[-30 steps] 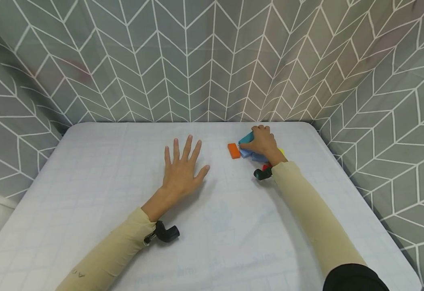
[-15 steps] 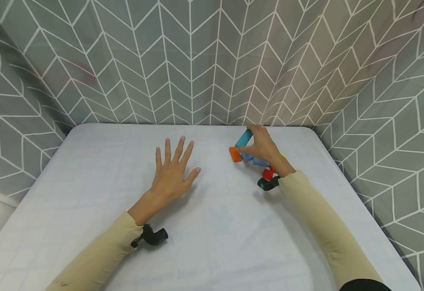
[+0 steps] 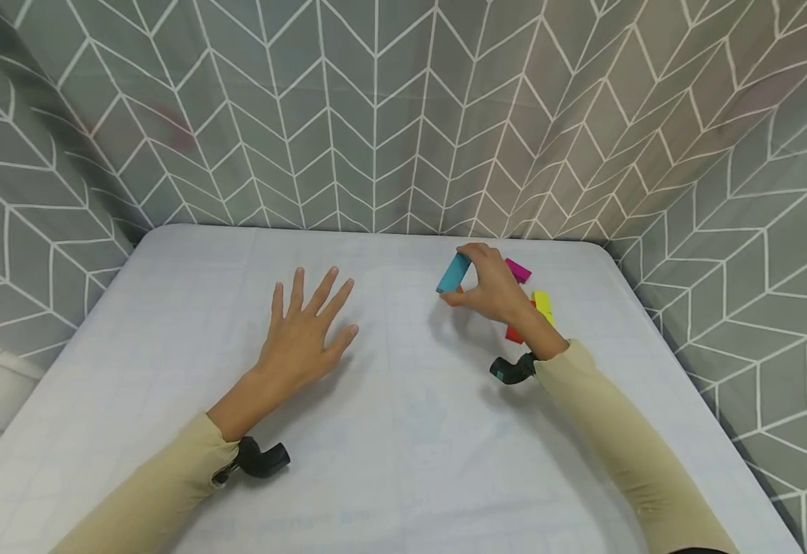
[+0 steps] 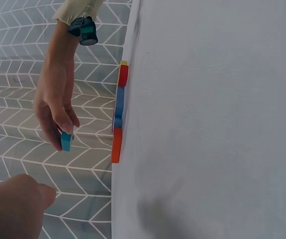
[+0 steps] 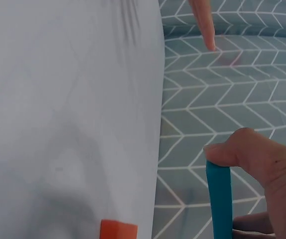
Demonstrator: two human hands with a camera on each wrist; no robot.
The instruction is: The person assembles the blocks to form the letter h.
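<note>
My right hand pinches a teal rectangular block between thumb and fingers, raised above the white table. In the right wrist view the thumb presses one end of the teal block. Below it on the table lies an orange block, mostly hidden by the hand in the head view. Blue blocks and a red block line up beside the orange one in the left wrist view. With fingers spread and straight, my left hand hovers over the table to the left, holding nothing.
A magenta block and a yellow block lie right of my right hand, with a red block under the wrist. A patterned grey curtain hangs behind the white table and along its sides.
My right hand has lifted the teal block from the cluster of blocks and moved it slightly left, uncovering the magenta block. My left hand has drifted left and a little nearer.
</note>
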